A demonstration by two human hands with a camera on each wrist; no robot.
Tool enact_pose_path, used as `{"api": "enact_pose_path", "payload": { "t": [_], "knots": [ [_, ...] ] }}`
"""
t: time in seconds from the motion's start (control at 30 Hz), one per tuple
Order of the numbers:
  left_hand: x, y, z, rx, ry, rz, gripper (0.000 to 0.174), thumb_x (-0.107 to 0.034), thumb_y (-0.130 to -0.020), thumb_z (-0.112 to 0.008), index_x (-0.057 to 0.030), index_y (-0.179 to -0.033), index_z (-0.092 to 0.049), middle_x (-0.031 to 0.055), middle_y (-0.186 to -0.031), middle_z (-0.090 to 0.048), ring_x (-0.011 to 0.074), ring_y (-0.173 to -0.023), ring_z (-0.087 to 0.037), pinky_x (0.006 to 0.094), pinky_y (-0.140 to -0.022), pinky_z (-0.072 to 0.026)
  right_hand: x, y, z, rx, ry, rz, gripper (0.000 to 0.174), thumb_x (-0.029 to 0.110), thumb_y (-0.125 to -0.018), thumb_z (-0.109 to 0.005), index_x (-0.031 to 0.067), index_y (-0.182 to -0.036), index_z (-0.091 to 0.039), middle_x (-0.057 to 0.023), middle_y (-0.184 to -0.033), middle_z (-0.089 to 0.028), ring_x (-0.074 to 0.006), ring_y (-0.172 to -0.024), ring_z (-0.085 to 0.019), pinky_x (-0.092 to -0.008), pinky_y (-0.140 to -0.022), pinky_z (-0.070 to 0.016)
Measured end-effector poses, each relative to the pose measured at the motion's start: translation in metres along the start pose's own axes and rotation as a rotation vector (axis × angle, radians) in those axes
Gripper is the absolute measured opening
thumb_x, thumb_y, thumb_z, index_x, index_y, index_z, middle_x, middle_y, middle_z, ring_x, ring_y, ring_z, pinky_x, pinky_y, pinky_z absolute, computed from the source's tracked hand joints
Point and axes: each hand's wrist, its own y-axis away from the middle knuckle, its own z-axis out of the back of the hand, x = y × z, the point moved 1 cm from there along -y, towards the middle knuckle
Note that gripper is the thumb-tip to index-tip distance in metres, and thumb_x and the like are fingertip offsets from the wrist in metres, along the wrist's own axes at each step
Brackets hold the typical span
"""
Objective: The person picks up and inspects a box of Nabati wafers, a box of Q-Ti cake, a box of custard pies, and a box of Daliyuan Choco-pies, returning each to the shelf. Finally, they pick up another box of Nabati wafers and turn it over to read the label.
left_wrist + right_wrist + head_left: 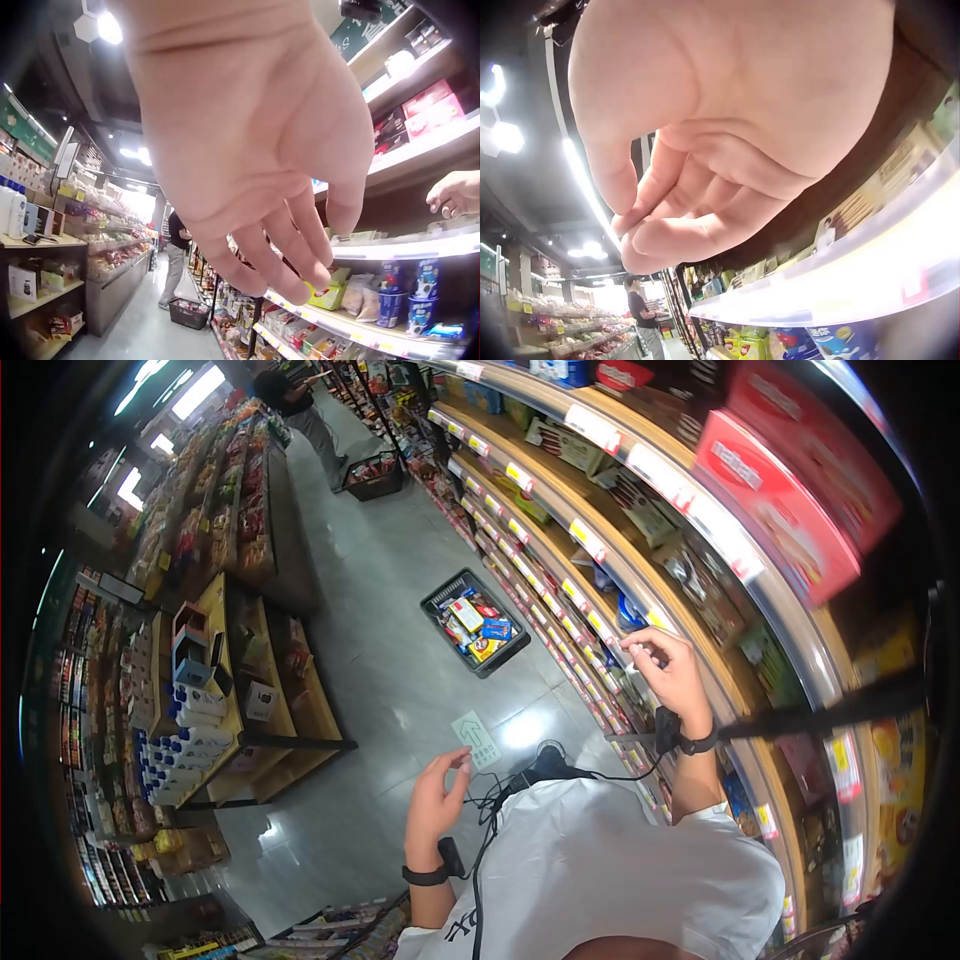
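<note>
Grey tiled floor (370, 590) runs down a shop aisle between stocked shelves, with a person in grey trousers (318, 435) at the upper left of the frame. At right of centre, a shopper's right hand (675, 670) hangs beside the curved shelving (590, 545), its fingers pointing toward the upper left. The blue tubs (421, 311), nearest of the goods to that hand, stand upright in stacks on a lower shelf, their long axis vertical. From the left wrist, they appear below and slightly left of the right fingertips, near but apart; from the right wrist, they sit at the bottom right, under the bright shelf edge (832, 281). The right hand is clearly the nearer one. Its fingers curl loosely, the thumb close to the index finger; whether those tips meet cannot be told, and nothing shows between them. The left hand (434, 805), low and left of the shirt, is farther from the shelving, its fingers relaxed and slightly bent, the thumb apart, touching no goods. A black basket (508, 657) of packaged goods rests on the floor near the centre, up and left of the right hand.
</note>
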Motion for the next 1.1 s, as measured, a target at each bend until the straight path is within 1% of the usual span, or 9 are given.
{"api": "enact_pose_path", "payload": {
  "t": [0.23, 0.33, 0.43, 0.53, 0.7, 0.8, 0.93, 1.0, 1.1],
  "knots": [
    [0.033, -0.071, 0.017, -0.044, 0.071, 0.168, 0.028, -0.016, -0.103, -0.065, -0.0019, -0.126, -0.071, 0.0167, -0.107, -0.075, 0.0277, -0.100, -0.073, 0.0374, -0.085, -0.0560, -0.026, -0.099, -0.090, 0.243, -0.064, -0.024, 0.011, 0.007, -0.096, -0.072, 0.0046, -0.106, -0.078, 0.0014, -0.082, -0.068, -0.0050, -0.066, -0.052, -0.0240, -0.061, -0.0431],
    [0.060, -0.096, 0.028, -0.073, 0.090, 0.174, 0.028, -0.016, -0.103, -0.065, -0.0020, -0.127, -0.070, 0.0170, -0.108, -0.076, 0.0282, -0.100, -0.073, 0.0377, -0.087, -0.0559, -0.028, -0.137, -0.132, 0.451, -0.039, -0.170, 0.012, 0.010, -0.096, -0.073, 0.0038, -0.105, -0.077, -0.0016, -0.078, -0.065, -0.0074, -0.066, -0.053, -0.0255, -0.061, -0.0433],
    [0.090, -0.129, 0.040, -0.060, 0.129, 0.206, 0.028, -0.015, -0.103, -0.065, -0.0012, -0.127, -0.070, 0.0174, -0.108, -0.076, 0.0297, -0.100, -0.073, 0.0374, -0.088, -0.0556, -0.057, -0.168, -0.181, 0.498, -0.019, -0.023, 0.014, 0.012, -0.096, -0.072, 0.0038, -0.107, -0.076, -0.0045, -0.080, -0.067, -0.0101, -0.067, -0.058, -0.0279, -0.062, -0.0468],
    [0.120, -0.177, 0.060, -0.019, 0.121, 0.209, 0.027, -0.013, -0.104, -0.064, -0.0006, -0.127, -0.070, 0.0170, -0.110, -0.077, 0.0274, -0.100, -0.073, 0.0361, -0.088, -0.0551, -0.067, -0.205, -0.222, 0.572, 0.016, -0.089, 0.017, 0.013, -0.100, -0.068, 0.0012, -0.110, -0.074, -0.0065, -0.094, -0.075, -0.0126, -0.083, -0.067, -0.0287, -0.074, -0.0528],
    [0.158, -0.265, 0.115, -0.007, 0.133, 0.098, 0.026, -0.011, -0.104, -0.063, 0.0003, -0.126, -0.070, 0.0175, -0.109, -0.077, 0.0284, -0.096, -0.073, 0.0360, -0.080, -0.0557, -0.069, -0.269, -0.302, 0.596, 0.021, -0.158, 0.018, 0.011, -0.096, -0.072, 0.0032, -0.112, -0.075, -0.0093, -0.095, -0.075, -0.0181, -0.081, -0.068, -0.0319, -0.075, -0.0544],
    [0.193, -0.319, 0.126, 0.060, 0.143, 0.210, 0.024, -0.004, -0.098, -0.065, 0.0010, -0.121, -0.070, 0.0207, -0.105, -0.075, 0.0350, -0.095, -0.073, 0.0401, -0.086, -0.0566, -0.090, -0.316, -0.366, 0.707, -0.015, -0.217, 0.018, 0.011, -0.095, -0.073, 0.0014, -0.110, -0.074, -0.0115, -0.095, -0.076, -0.0213, -0.085, -0.072, -0.0336, -0.075, -0.0569],
    [0.256, -0.352, 0.097, 0.124, 0.161, 0.346, 0.029, -0.016, -0.103, -0.062, 0.0029, -0.124, -0.068, 0.0234, -0.113, -0.074, 0.0384, -0.102, -0.073, 0.0435, -0.090, -0.0566, -0.238, -0.335, -0.484, 0.746, -0.032, -0.268, 0.021, 0.014, -0.091, -0.074, 0.0024, -0.109, -0.075, -0.0133, -0.095, -0.077, -0.0242, -0.086, -0.075, -0.0362, -0.079, -0.0588],
    [0.280, -0.347, 0.077, 0.190, 0.166, 0.492, 0.033, -0.020, -0.105, -0.059, 0.0035, -0.128, -0.068, 0.0244, -0.117, -0.074, 0.0393, -0.107, -0.072, 0.0435, -0.093, -0.0560, -0.319, -0.335, -0.544, 0.873, 0.103, -0.481, 0.028, 0.016, -0.087, -0.076, 0.0040, -0.112, -0.075, -0.0157, -0.099, -0.077, -0.0270, -0.094, -0.076, -0.0378, -0.086, -0.0590],
    [0.311, -0.352, 0.055, 0.315, 0.278, 0.765, 0.036, -0.021, -0.105, -0.060, 0.0022, -0.133, -0.066, 0.0225, -0.118, -0.075, 0.0362, -0.111, -0.072, 0.0411, -0.096, -0.0549, -0.476, -0.292, -0.644, 0.989, 0.323, -0.482, 0.040, 0.022, -0.080, -0.079, 0.0039, -0.115, -0.075, -0.0179, -0.111, -0.076, -0.0319, -0.113, -0.072, -0.0434, -0.097, -0.0570]
  ]
}}
